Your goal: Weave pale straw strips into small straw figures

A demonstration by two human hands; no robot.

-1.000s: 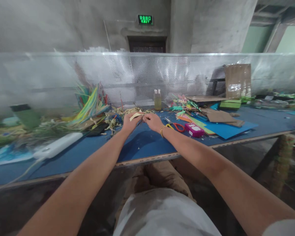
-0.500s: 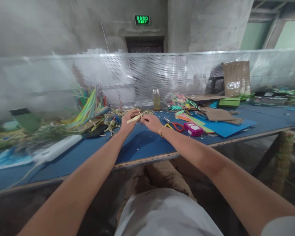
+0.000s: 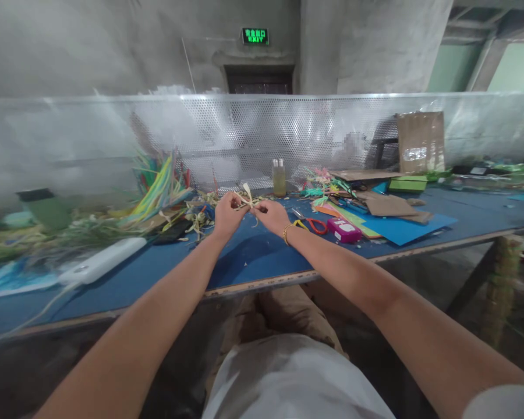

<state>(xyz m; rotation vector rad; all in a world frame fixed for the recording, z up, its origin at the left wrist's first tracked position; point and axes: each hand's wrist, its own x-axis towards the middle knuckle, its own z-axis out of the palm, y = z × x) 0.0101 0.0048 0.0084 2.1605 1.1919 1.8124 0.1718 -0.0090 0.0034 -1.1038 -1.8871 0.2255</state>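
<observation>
Between my hands, above the blue tabletop, a pale yellow strip [image 3: 247, 192] stands up from the fingertips; it looks like a straw or husk strip. My left hand [image 3: 229, 214] is closed, its thumb and fingers pinching the strip from the left. From the other side my right hand [image 3: 271, 215], with a gold bracelet on the wrist, pinches at the same spot. Fine fibre ends hang near the right fingertips. The exact point where the strip is gripped is partly hidden by my fingers. Scissors [image 3: 317, 225] with red and yellow handles lie right of my right hand.
A glass bottle [image 3: 279, 179] stands behind my hands. To the right are a purple box [image 3: 344, 230], blue sheets [image 3: 413, 227] and cardboard pieces [image 3: 390, 205]. Coloured strips [image 3: 157, 189], dried plant scraps [image 3: 196, 221] and a white power strip [image 3: 102, 260] lie left.
The strip lay across my left hand pointing lower left; now it points upward between the hands. My left fingers, more spread half a second ago, have closed in. My right hand has barely moved.
</observation>
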